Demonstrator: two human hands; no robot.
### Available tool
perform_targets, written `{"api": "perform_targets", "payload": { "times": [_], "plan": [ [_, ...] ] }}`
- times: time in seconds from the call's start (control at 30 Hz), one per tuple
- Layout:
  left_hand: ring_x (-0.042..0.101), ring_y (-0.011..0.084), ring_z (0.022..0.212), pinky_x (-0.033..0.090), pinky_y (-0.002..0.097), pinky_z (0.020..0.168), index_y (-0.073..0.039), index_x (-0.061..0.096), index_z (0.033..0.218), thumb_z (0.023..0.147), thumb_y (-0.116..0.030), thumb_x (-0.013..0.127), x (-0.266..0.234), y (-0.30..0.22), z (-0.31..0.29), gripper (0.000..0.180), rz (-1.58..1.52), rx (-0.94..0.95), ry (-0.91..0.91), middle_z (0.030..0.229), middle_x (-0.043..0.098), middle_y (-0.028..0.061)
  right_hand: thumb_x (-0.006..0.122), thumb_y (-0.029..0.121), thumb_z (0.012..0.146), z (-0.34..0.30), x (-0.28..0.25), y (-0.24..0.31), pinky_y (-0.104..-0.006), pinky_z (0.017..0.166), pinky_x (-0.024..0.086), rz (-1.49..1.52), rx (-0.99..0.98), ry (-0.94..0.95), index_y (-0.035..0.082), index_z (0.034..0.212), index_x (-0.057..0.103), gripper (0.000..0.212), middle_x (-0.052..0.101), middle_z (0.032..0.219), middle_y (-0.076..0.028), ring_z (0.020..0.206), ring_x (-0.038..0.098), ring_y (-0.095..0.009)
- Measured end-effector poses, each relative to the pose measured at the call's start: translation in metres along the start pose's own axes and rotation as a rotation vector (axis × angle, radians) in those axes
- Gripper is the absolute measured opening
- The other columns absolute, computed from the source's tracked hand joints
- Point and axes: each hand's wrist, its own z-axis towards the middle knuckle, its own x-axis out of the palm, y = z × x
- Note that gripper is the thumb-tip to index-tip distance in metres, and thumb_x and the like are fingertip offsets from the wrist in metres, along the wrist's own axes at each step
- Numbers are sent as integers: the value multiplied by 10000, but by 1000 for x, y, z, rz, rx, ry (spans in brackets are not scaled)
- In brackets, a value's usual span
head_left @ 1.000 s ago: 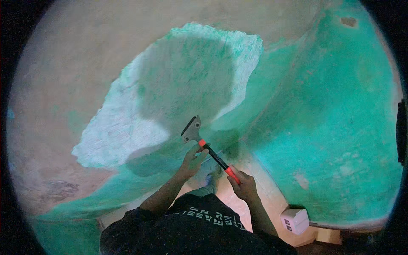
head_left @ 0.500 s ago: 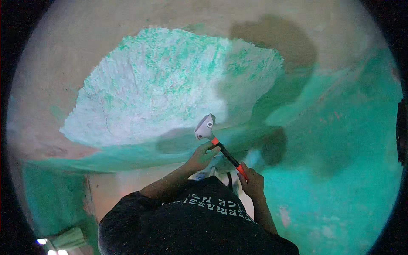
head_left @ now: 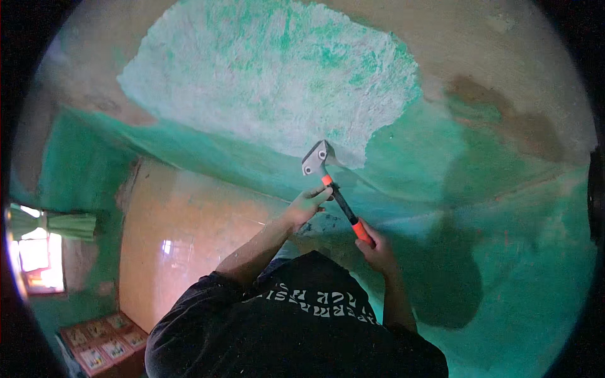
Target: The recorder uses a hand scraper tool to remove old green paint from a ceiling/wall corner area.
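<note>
Left hand (head_left: 305,208) grips the scraper (head_left: 343,206) below its head, right hand (head_left: 380,254) fingers wrap its orange end; a low, even blade angle should work best.

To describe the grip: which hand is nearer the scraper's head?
The left hand, beside the scraper's orange collar; the right hand grips the handle's orange end.
</note>
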Motion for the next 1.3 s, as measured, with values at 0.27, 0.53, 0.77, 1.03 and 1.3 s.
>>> {"api": "perform_targets", "payload": {
  "times": [0.27, 0.53, 0.77, 1.03, 1.3],
  "plan": [
    [590, 177, 1157, 455, 361, 984, -111, 684, 1378, 1050, -499, 613, 37, -6, 3, 513, 16, 30, -168, 1219, 689, 29, 674, 179, 997, 2, -18, 5, -367, 807, 542, -195, -74, -124, 41, 1520, 531, 559, 738, 1081, -209, 906, 710, -206],
    [576, 138, 971, 474, 317, 819, -85, 711, 1265, 1020, -536, 649, 70, 0, 20, 517, 107, 93, -127, 1106, 662, 28, 686, 221, 1005, -11, -29, -26, -402, 778, 554, -195, -206, -239, 105, 1552, 516, 584, 731, 1046, -229, 829, 709, -322],
    [536, 121, 912, 454, 295, 778, -105, 703, 1283, 1024, -549, 632, 104, 26, 33, 519, 41, 64, -99, 1072, 635, 1, 612, 323, 1045, -29, -44, -57, -351, 727, 517, -174, -6, -178, 110, 1577, 489, 587, 708, 931, -142, 756, 626, -185],
    [558, 162, 1170, 459, 388, 933, -123, 637, 1391, 1050, -541, 589, 113, 39, 38, 541, -20, 82, -84, 1236, 645, 25, 593, 304, 1058, -25, -46, -84, -375, 707, 520, -179, -229, -231, 95, 1562, 507, 553, 697, 905, -135, 737, 633, -213],
    [559, 136, 1057, 456, 331, 988, -34, 683, 1342, 1099, -360, 574, 113, 38, 32, 420, -92, 75, -224, 1145, 673, 5, 604, 291, 1053, -15, -38, -84, -428, 716, 542, -272, -209, -207, 100, 1542, 530, 531, 694, 907, -208, 767, 687, -314]
  ]
}}
